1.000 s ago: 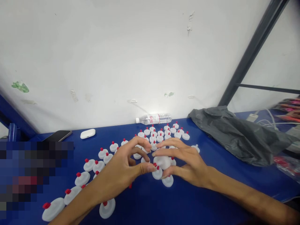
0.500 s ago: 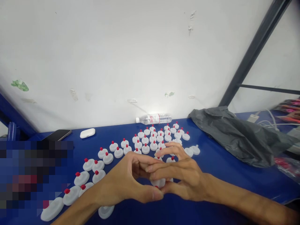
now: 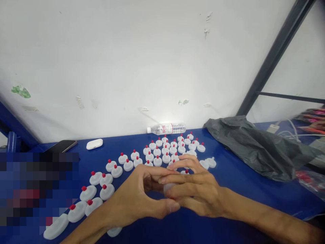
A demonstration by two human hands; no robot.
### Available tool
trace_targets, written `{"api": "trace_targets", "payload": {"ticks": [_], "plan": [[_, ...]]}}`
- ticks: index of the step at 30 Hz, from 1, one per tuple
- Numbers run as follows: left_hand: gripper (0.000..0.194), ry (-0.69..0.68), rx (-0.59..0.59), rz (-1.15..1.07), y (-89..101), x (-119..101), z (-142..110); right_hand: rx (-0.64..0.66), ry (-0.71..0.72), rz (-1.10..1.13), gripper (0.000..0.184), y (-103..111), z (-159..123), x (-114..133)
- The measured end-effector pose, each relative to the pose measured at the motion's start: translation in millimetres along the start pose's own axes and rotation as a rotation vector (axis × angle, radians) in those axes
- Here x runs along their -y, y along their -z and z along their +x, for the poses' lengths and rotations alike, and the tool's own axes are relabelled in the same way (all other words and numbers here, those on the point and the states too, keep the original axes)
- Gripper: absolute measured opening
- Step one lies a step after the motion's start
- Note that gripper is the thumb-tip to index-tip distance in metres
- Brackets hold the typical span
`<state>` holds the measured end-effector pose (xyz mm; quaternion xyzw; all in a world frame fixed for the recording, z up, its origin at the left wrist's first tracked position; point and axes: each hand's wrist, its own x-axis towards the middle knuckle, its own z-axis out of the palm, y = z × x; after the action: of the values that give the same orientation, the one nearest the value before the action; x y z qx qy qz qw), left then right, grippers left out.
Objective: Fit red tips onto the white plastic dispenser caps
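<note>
My left hand [image 3: 138,198] and my right hand [image 3: 200,188] meet low in the middle of the view. Both are closed around one white round plastic piece [image 3: 168,187], mostly hidden behind the fingers. The left thumb presses from below while its fingers reach over the top. My right fingers curl across the piece's near side. Just beyond the hands stand several similar white round pieces with red caps [image 3: 157,161]. More of them run down the left side, among them a nearby one [image 3: 106,192] beside my left wrist.
All this lies on a blue table [image 3: 228,210]. Against the wall are a clear bottle [image 3: 166,128] on its side, a white earphone case [image 3: 94,144] and a phone [image 3: 62,146]. Two white pieces without red caps [image 3: 210,162] and a grey plastic bag [image 3: 256,145] are at right.
The fingers have shifted slightly around the held piece, and more of it is now covered. Its red cap, seen near the left thumb before, is hidden. Both arms stay nearly in place.
</note>
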<state>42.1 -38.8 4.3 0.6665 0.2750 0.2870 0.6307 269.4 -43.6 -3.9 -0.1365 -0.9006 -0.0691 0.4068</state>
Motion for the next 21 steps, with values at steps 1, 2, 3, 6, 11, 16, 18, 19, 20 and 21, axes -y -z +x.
{"api": "trace_targets", "payload": {"ticks": [1,2,3,6,11,16,18,19,20,21], "plan": [[0.038,0.000,0.006,0.015,0.7,-1.9,0.7,-0.001,-0.010,0.004,0.014,-0.5,-0.1,-1.3],[0.039,-0.006,-0.004,0.078,2.0,-4.2,1.0,-0.004,-0.018,0.000,0.013,-0.3,0.1,-3.1],[0.038,-0.020,-0.045,0.191,4.2,-6.5,0.8,-0.013,-0.026,-0.014,0.011,0.8,0.6,-5.8],[0.026,-0.049,-0.225,0.697,17.4,-11.8,-3.2,-0.091,-0.121,-0.157,0.009,13.0,2.5,-21.0],[0.007,0.148,-0.123,0.989,46.6,-10.7,-15.2,0.102,-0.512,-0.287,0.024,62.8,-1.7,-62.2],[0.019,0.276,-0.033,0.984,54.2,1.8,-15.4,0.558,-0.896,-0.175,0.035,102.8,-18.5,-94.8],[0.016,0.289,-0.011,0.985,53.2,6.4,-12.6,0.651,-0.963,-0.134,0.035,104.9,-26.7,-103.6],[0.014,0.285,-0.007,0.988,52.6,8.2,-11.2,0.683,-0.983,-0.112,0.034,103.7,-30.3,-107.1],[0.012,0.276,-0.006,0.993,52.1,9.6,-9.9,0.707,-0.996,-0.088,0.032,101.8,-33.3,-109.8],[0.010,0.264,-0.003,0.996,51.8,10.7,-8.7,0.721,-1.005,-0.065,0.031,99.8,-35.4,-111.7]]}}
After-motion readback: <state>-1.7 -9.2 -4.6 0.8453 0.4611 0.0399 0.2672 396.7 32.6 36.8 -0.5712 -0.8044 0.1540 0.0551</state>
